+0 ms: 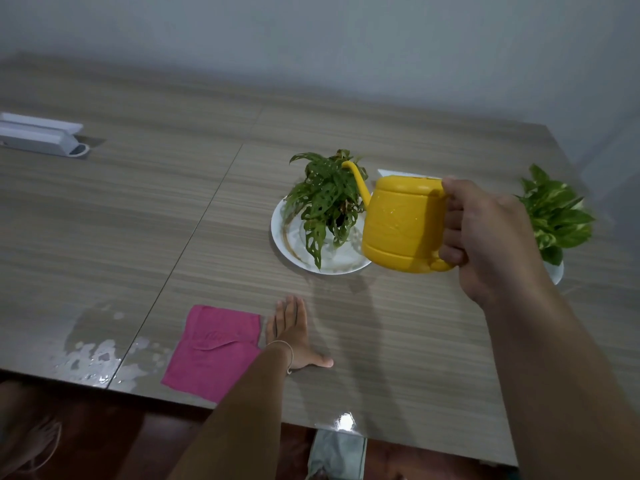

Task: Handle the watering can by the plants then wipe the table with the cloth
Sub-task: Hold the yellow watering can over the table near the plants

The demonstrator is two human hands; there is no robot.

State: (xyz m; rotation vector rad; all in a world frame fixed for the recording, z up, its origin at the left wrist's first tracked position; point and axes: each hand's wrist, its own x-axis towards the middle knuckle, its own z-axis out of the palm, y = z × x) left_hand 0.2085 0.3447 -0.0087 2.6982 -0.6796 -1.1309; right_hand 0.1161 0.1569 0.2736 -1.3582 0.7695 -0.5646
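Note:
My right hand (485, 230) grips the handle of a yellow watering can (401, 220), held above the table and tilted left. Its thin spout reaches over a green holey-leaved plant (325, 202) standing on a white plate (287, 247). A second leafy plant (554, 216) stands to the right, partly hidden behind my right hand. My left hand (294, 334) lies flat on the wooden table (173, 202), fingers apart, just right of a pink cloth (214, 348) spread near the front edge.
A puddle of water (93, 355) glistens on the table left of the cloth, near the front edge. A white socket box (41, 133) sits at the far left. The wall runs close behind the table. A foot shows on the floor below.

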